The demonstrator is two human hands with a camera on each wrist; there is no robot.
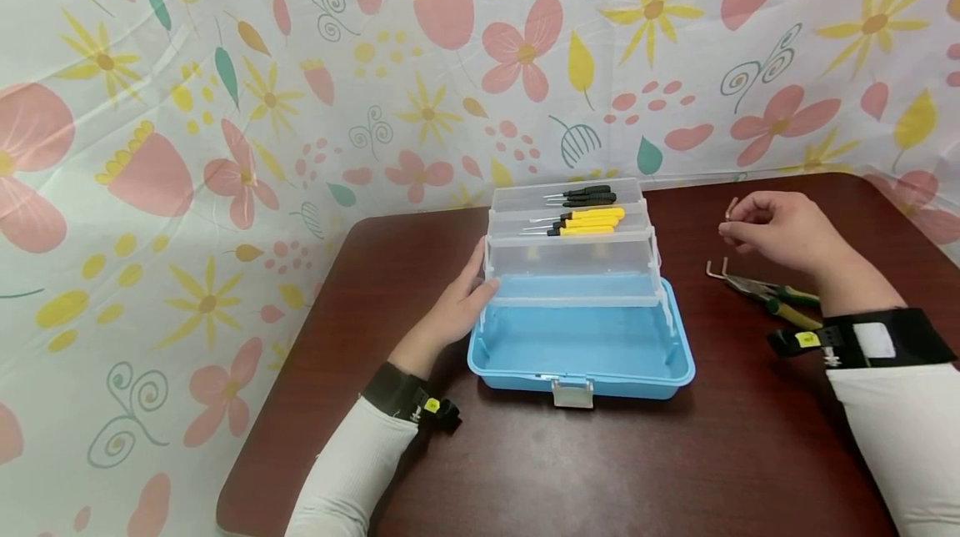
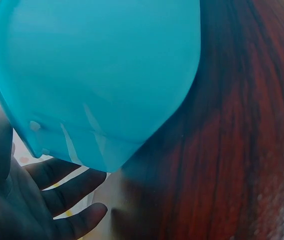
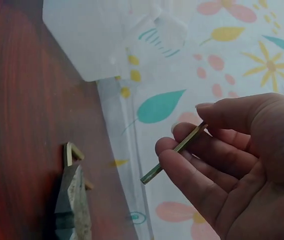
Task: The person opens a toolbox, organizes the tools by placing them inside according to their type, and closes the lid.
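Note:
A blue toolbox (image 1: 581,383) stands with its clear trays (image 1: 570,262) raised. My left hand (image 1: 459,303) rests against the box's left side, its thumb at the tray edge; in the left wrist view its fingers (image 2: 76,192) reach past the blue wall with little bend. Over the table to the right, my right hand (image 1: 783,228) pinches a small brass-coloured hex key (image 3: 174,152) between thumb and fingers. Below that hand lie more hex keys (image 1: 716,271), beside the jaws of pliers (image 1: 765,291) with green and yellow handles, partly hidden by the wrist.
Black-handled screwdrivers (image 1: 588,195) and yellow-handled screwdrivers (image 1: 588,223) lie in the upper trays. A pale latch (image 1: 572,393) hangs at the box's front. The dark wooden table (image 1: 525,462) meets a flower-printed cloth (image 1: 420,87) along its back and left.

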